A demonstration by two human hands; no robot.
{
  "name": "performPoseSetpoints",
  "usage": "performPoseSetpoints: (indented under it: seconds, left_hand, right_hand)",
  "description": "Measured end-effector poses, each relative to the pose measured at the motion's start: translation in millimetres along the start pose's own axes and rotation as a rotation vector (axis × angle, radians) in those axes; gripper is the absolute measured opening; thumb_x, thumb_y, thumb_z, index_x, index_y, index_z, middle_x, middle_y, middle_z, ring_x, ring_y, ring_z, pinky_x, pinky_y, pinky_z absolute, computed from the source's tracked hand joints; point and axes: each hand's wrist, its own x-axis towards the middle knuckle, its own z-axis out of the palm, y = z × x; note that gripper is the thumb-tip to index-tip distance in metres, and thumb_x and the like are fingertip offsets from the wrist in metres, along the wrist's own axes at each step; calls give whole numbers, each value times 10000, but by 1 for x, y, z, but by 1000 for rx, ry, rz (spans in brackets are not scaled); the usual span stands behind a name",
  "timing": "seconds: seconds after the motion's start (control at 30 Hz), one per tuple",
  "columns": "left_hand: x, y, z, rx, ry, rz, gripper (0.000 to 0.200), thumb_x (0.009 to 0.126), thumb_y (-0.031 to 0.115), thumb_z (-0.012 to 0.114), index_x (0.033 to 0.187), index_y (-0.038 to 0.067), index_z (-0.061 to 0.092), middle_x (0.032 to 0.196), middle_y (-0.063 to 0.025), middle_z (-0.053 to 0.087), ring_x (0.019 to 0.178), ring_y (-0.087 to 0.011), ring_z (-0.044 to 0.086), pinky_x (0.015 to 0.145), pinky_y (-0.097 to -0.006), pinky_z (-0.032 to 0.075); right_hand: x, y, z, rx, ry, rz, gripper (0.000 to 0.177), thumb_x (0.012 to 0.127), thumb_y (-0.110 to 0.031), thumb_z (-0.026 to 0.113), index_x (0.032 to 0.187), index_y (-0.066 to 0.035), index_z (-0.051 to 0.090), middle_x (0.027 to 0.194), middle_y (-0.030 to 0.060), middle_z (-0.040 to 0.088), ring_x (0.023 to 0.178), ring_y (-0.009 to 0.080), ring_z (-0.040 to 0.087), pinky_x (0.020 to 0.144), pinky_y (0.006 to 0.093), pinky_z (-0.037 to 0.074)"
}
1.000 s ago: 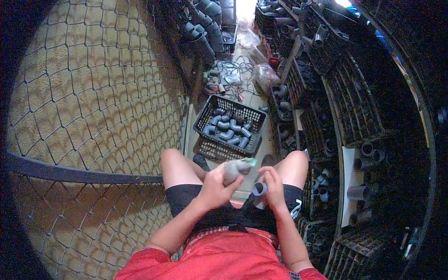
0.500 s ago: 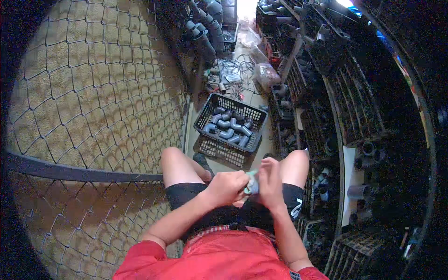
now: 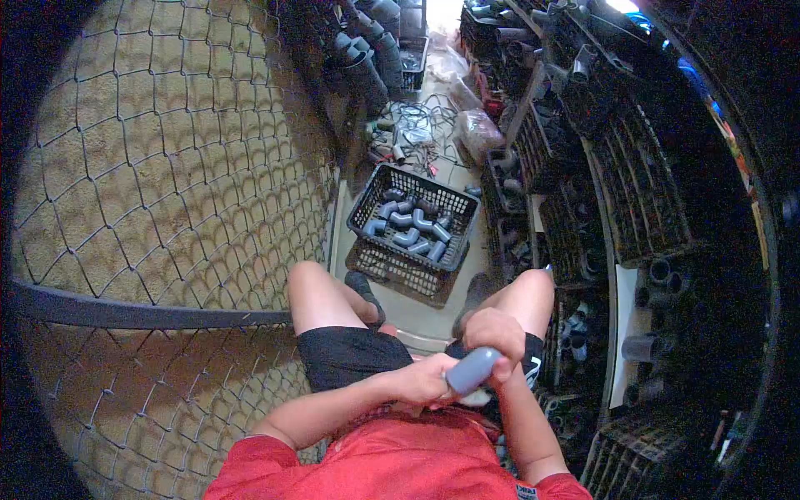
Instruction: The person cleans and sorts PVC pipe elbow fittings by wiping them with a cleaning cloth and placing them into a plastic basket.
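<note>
A smooth grey pipe elbow (image 3: 473, 371) is held over my lap between both hands. My left hand (image 3: 419, 380) is closed around its left end. My right hand (image 3: 497, 335) curls over its right end, knuckles up. A pale piece of cloth (image 3: 477, 398) shows just below the elbow, mostly hidden by the hands. In front of my knees stands a black plastic basket (image 3: 454, 202) with several grey pipe elbows (image 3: 407, 237) lying loose in it.
The basket rests on another dark crate (image 3: 392, 268). A chain-link fence (image 3: 167, 167) runs along the left. Racks of dark crates (image 3: 637, 183) with pipe fittings line the right. Farther up the aisle lie cables (image 3: 429, 117) and plastic bags (image 3: 479, 132).
Both hands have come down closer to my body. The elbow, earlier mostly covered by hands and a greenish-white cloth, now shows plainly. My right hand has gone from raised fingers to a closed grip.
</note>
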Motion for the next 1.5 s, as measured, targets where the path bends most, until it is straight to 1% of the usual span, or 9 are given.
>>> performPoseSetpoints:
  seconds: [0.23,0.3,0.5,0.57,0.77,0.87,1.17,1.37,1.5]
  left_hand:
    - [2,4,-35,1229,670,229,234,733,225,725,761,36,590,752,-165,632,750,-372,643,637,-444,517]
    - [3,-5,-32,1203,623,268,226,728,217,724,777,35,598,738,-169,629,748,-372,641,630,-434,518]
    - [15,-31,-20,473,526,418,64,839,67,581,872,12,578,601,-73,571,568,-224,608,531,-380,484]
    - [3,-5,-18,-117,241,-170,95,862,43,509,884,32,601,653,-11,578,581,-116,543,518,-303,454]
    - [-16,42,-53,535,558,286,247,802,109,566,1020,21,641,829,-90,670,783,-259,665,682,-375,520]
    - [-14,61,-36,951,502,322,282,784,159,625,1031,24,633,914,-163,673,880,-351,665,756,-437,526]
    - [1,23,-36,1528,152,4,263,746,216,671,943,55,605,860,-136,675,750,-328,682,629,-468,548]
    - [0,10,-47,1417,520,320,251,770,271,704,818,76,553,729,-116,624,703,-331,662,557,-445,526]
    - [6,-14,-43,1266,621,457,174,756,153,647,898,78,579,649,-66,616,601,-250,651,509,-390,510]
  right_hand:
    - [-3,-4,24,-161,343,779,393,929,-317,512,1087,30,606,1046,185,648,984,360,629,876,419,488]
    - [8,-17,20,-263,-40,1104,335,945,-266,592,1148,1,586,961,86,652,892,225,626,804,331,495]
    - [-12,-15,36,-23,363,752,452,909,-384,680,1168,-26,587,878,42,646,758,127,608,672,267,495]
    - [-23,-10,31,201,332,776,597,858,-484,712,1219,-35,557,921,63,640,774,142,624,680,283,523]
    - [-33,-12,0,679,312,777,677,908,-604,545,1271,-38,472,957,114,611,738,192,624,631,323,556]
    - [-18,-15,15,40,-104,964,456,1069,-394,214,1257,-81,488,885,155,642,781,229,632,766,367,482]
    - [-1,-28,17,-358,-485,989,464,1050,-307,324,1461,-91,305,707,220,561,674,368,615,661,415,479]
    - [-18,-4,3,-18,-300,1227,388,1036,-344,384,1077,-21,596,763,222,599,672,355,607,657,382,483]
    - [-10,-25,9,-398,-192,783,375,998,-314,418,899,-6,609,693,184,589,602,348,606,600,400,495]
